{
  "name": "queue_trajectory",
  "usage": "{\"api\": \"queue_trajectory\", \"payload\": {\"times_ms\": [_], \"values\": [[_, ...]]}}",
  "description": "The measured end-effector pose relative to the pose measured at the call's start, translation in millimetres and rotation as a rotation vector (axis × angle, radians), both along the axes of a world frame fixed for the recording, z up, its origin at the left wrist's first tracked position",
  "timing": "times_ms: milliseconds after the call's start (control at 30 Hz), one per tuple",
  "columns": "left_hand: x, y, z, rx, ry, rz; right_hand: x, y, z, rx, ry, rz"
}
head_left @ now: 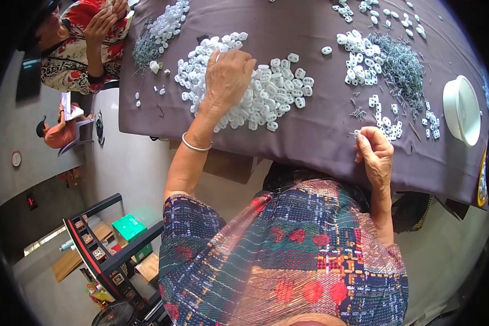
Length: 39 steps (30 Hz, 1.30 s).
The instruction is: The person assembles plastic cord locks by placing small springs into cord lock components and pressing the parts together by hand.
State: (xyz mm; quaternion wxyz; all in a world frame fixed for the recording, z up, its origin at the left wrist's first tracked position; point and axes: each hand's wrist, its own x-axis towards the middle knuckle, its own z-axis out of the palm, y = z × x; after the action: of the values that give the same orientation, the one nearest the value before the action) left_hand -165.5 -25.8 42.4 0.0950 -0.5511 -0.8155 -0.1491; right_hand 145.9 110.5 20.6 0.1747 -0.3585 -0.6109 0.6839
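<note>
My left hand (228, 79), with a bangle on its wrist, is over a heap of small white plastic pieces (271, 98) with holes in them. Its fingers curl down into the heap, and whatever they grip is hidden. At the table's front edge my right hand (376, 155) pinches a tiny metal pin (355, 133) between thumb and fingertips. Just beyond it are several white plastic pieces (388, 127) and a little cluster of loose metal pins (358, 113). Farther off lies a larger grey pile of metal pins (399, 70) beside more white pieces (358, 57).
A white plastic tub (462, 110) stands at the table's right edge. Across the table's left end sits another person (87, 49), hands raised, near more white pieces (168, 24) and metal pins (145, 51). A purple-grey cloth (320, 141) covers the table. A black rack (108, 255) stands at lower left.
</note>
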Motion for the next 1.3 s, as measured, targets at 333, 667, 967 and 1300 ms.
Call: {"api": "queue_trajectory", "payload": {"times_ms": [333,667,967,1300], "values": [[-80.3,35.3,-21.7,0.104,-0.191,0.019,-2.4,-1.8,1.1,-0.001,-0.006,-0.009],[-35.5,39.5,-1.0,0.030,-0.147,-0.126,0.3,0.1,0.3,-0.012,0.001,-0.009],[8.5,73.9,-18.2,-0.025,-0.191,-0.173,0.6,3.2,-4.7,0.048,0.023,0.051],[99.3,39.3,10.7,0.618,-0.177,-0.032,-0.9,4.8,-4.8,0.118,-0.024,0.064]]}}
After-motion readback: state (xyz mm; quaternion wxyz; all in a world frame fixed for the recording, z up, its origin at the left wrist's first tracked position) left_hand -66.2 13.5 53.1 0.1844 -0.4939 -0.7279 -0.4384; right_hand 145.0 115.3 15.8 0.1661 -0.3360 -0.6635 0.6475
